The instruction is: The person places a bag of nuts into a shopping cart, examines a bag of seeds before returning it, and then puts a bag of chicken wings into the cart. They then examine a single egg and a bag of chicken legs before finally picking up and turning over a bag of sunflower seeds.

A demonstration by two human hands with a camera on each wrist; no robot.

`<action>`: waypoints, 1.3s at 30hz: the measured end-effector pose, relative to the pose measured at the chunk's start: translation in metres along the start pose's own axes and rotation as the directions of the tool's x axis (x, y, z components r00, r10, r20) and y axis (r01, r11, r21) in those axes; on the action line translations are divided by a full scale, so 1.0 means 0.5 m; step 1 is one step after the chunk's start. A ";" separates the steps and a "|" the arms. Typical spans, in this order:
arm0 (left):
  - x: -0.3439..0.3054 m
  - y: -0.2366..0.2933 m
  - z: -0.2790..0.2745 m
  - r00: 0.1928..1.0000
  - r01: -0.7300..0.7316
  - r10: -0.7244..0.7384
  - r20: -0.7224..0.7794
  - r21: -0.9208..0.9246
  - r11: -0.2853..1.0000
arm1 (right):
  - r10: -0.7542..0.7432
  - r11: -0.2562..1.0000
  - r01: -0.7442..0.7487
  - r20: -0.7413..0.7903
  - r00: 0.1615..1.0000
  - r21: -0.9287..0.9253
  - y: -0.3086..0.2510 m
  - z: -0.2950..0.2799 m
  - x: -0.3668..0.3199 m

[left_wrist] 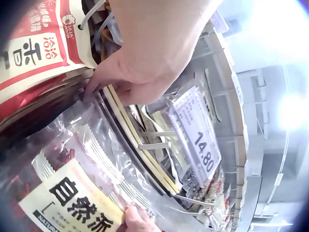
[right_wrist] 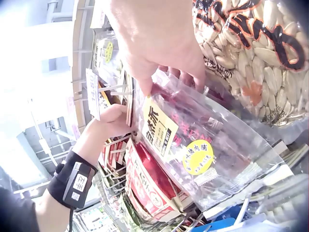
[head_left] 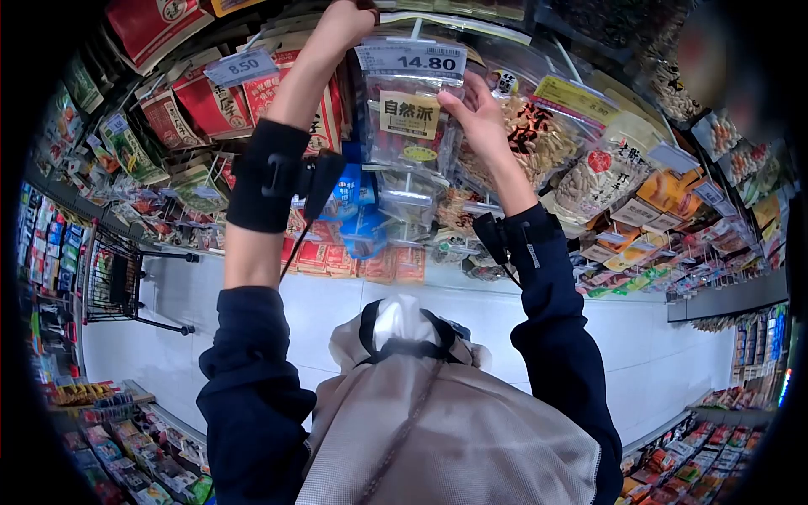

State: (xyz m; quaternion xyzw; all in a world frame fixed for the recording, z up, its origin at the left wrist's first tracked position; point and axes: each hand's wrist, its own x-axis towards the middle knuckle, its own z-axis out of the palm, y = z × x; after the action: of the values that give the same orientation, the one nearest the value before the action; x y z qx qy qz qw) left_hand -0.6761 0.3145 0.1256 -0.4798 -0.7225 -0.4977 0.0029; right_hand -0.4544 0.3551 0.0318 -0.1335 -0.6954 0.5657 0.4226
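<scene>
A clear bag with a cream label (head_left: 407,115) hangs under the 14.80 price tag (head_left: 412,61); small wrapped pieces show inside. My right hand (head_left: 484,122) grips its side, with the thumb (right_wrist: 146,87) on the front and the other fingers partly hidden behind. At the top, my left hand (head_left: 347,23) reaches over the rack. The left wrist view has the left hand (left_wrist: 140,63) with its fingers curled at the upper corner of the clear bag (left_wrist: 72,188), beside the stacked top edges; its fingertips are partly hidden.
Red and cream packets (head_left: 220,103) hang on the left, near an 8.50 tag (head_left: 241,66). Large bags of seeds (head_left: 539,139) hang at the right. A shopping cart (head_left: 114,273) stands on the floor at the left, and more stocked shelves (head_left: 151,446) line the aisle.
</scene>
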 end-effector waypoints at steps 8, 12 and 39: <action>-0.166 0.011 0.010 0.902 -0.392 0.298 -0.312 -0.303 0.868 | -0.087 0.994 0.094 -0.131 0.988 0.048 -0.011 0.011 -0.039; -0.241 0.023 -0.001 0.943 -0.318 0.220 -0.251 -0.471 0.823 | -0.097 0.989 0.118 -0.205 0.974 0.090 -0.033 -0.001 -0.097; -0.415 -0.017 0.017 0.963 -0.229 0.090 -0.253 -0.597 0.769 | 0.252 0.865 -0.019 -0.401 0.881 0.501 -0.079 -0.038 -0.250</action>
State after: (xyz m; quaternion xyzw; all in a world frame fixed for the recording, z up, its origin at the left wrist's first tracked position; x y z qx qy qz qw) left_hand -0.5664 0.1769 0.0154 -0.4585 -0.4702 -0.7532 -0.0365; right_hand -0.3530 0.2723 0.0128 -0.2020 -0.4023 0.7029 0.5508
